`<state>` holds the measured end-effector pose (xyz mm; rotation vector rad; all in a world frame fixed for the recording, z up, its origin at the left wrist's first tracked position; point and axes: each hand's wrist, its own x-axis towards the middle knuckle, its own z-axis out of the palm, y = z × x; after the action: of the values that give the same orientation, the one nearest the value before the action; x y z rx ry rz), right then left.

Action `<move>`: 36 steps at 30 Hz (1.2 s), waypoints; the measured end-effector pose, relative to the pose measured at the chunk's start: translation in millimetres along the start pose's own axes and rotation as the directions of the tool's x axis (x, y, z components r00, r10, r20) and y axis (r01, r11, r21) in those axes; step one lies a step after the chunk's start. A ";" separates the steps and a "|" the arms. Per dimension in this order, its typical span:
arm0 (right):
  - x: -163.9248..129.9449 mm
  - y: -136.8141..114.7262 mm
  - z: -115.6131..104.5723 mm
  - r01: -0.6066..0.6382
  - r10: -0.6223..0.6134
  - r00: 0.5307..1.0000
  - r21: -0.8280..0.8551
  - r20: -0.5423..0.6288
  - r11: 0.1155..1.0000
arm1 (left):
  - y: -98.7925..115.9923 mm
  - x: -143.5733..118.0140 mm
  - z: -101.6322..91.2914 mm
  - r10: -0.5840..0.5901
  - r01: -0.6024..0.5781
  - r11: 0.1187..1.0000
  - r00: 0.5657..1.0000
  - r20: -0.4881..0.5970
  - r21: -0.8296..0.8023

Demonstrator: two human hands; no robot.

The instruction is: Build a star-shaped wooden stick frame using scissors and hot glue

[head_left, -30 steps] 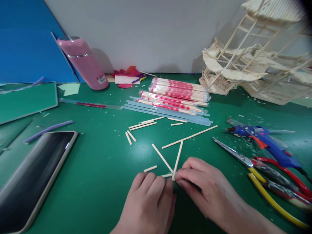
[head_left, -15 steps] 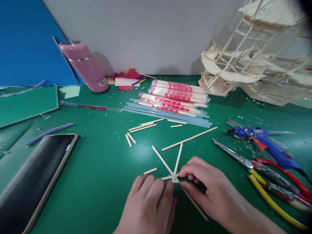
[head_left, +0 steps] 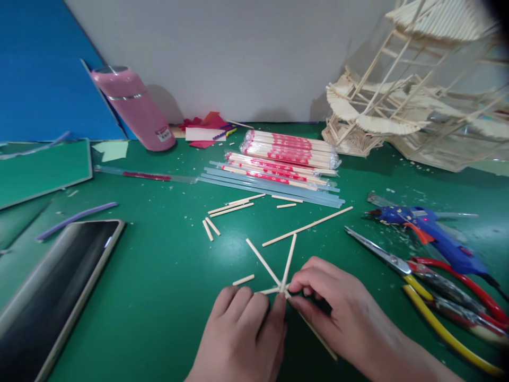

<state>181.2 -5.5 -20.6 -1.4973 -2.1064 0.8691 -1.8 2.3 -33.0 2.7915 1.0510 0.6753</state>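
Observation:
Several thin wooden sticks (head_left: 263, 262) meet at one point and fan outward like spokes, low in the middle of the view. My left hand (head_left: 244, 329) is closed at the near side of this joint, its index fingertip pressed against it; the other fingers are curled and their undersides hidden. From the right, my right hand (head_left: 334, 302) pinches the joined sticks between thumb and forefinger. One long stick (head_left: 320, 335) runs from the joint beneath my right hand toward me. A short stick piece (head_left: 243, 279) lies just beyond my left knuckles.
Cut sticks (head_left: 231, 209) and a longer stick (head_left: 308, 226) lie ahead. Behind are glue sticks (head_left: 270, 188) and wrapped chopsticks (head_left: 290, 148). Right: pliers (head_left: 397, 262), a blue glue gun (head_left: 433, 228), a stick-built model (head_left: 382, 106). Left: a phone (head_left: 59, 297), a pink bottle (head_left: 133, 109).
My left index fingertip has moved slightly up and over the joint. The whole scene has shifted a little to the left; otherwise both hands keep their hold.

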 end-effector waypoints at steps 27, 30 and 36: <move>2.2 -3.0 -16.2 -0.085 0.142 0.978 0.327 -0.153 0.941 | 2.7 -1.5 1.0 -0.040 0.038 0.995 0.999 -0.026 -0.096; 2.8 -1.3 -17.1 -0.072 0.129 0.979 0.321 -0.159 0.944 | 4.4 -0.8 -2.4 -0.060 0.060 0.994 0.998 0.001 -0.095; 3.1 0.5 -14.9 -0.062 0.106 0.987 0.317 -0.123 0.946 | 8.1 -0.5 -5.5 -0.060 0.061 0.995 0.998 0.020 -0.073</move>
<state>190.2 1.2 -10.3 -1.4412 -1.7220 1.0430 0.5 -4.6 -26.4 2.6866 1.0797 0.6672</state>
